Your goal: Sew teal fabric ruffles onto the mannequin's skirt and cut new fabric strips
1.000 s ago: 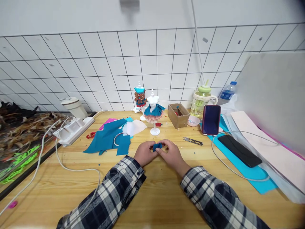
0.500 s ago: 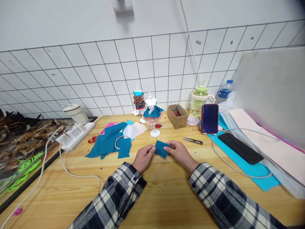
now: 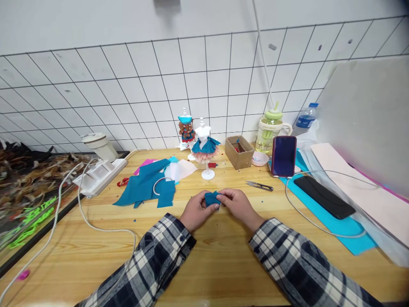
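Note:
Between my hands is a small teal fabric piece (image 3: 211, 199), now bunched or folded, partly covered by my fingers. My left hand (image 3: 195, 212) pinches it from the left, thumb in front. From the right, my right hand (image 3: 238, 205) grips its other edge with thumb and fingertips. Just beyond stands a white miniature dress form (image 3: 203, 133) wearing a teal and pink skirt (image 3: 206, 149). Larger teal fabric (image 3: 142, 187) lies to the left with a white ring (image 3: 156, 187) on it. Thread snips (image 3: 259, 186) rest to the right.
Behind stand a second dressed form (image 3: 186, 130), a cardboard box (image 3: 239, 158), a pink bowl (image 3: 260, 159) and a green-lidded jug (image 3: 270, 132). A propped phone (image 3: 284, 156), a black phone-like slab (image 3: 324, 197) and sheets lie right. A power strip (image 3: 100, 177) with cables occupies the left.
The teal piece, spread flat before, is now folded or gathered between my fingers. My left hand has moved slightly right, closer to my right hand. The camera view has tilted slightly down.

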Motion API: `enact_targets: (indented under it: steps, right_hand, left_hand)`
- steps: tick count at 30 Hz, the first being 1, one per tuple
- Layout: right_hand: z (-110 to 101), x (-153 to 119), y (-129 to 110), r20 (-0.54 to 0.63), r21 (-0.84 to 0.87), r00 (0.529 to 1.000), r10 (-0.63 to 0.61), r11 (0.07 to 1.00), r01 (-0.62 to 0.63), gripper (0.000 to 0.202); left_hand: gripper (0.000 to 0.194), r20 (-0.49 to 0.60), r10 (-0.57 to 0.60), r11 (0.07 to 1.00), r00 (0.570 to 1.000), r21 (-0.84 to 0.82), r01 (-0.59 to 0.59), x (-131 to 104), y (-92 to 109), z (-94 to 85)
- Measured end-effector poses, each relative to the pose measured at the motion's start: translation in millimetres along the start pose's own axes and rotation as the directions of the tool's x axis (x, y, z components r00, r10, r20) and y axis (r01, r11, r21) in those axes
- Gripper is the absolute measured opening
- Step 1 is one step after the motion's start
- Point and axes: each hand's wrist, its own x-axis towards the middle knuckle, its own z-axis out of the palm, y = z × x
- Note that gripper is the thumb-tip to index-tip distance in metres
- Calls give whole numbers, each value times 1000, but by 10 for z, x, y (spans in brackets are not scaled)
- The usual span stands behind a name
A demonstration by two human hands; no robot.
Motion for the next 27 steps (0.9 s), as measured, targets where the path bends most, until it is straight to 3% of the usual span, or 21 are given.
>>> enact_targets:
  steps: [4, 8, 12, 19, 23, 27]
  right_hand:
    - [-40, 12, -1, -61, -21, 998, -21, 1000, 19, 25]
    - [-110, 22, -19, -147, 101, 988, -42, 993, 57, 27]
    - [-158, 18, -42, -110, 138, 994, -14, 990, 30, 27]
    - [-122, -18, -60, -33, 190, 999, -7, 982, 13, 27]
    - [-74, -43, -48, 30, 194, 999, -24, 981, 17, 26]
    - [-72, -51, -34, 0, 146, 999, -55, 988, 54, 26]
  left_hand:
    - [33, -33, -51, 987, 998, -155, 45, 71, -67, -29]
    - [33, -38, -53, 948, 998, -316, 39, 122, -133, -67]
    - [33, -70, -84, 950, 994, -306, 58, 138, -181, -84]
    - [50, -93, -94, 908, 991, -417, 47, 106, -153, -84]
    - [50, -46, -45, 956, 998, -291, 30, 76, -44, -94]
    - [42, -111, -86, 988, 990, -141, 70, 79, 7, -97]
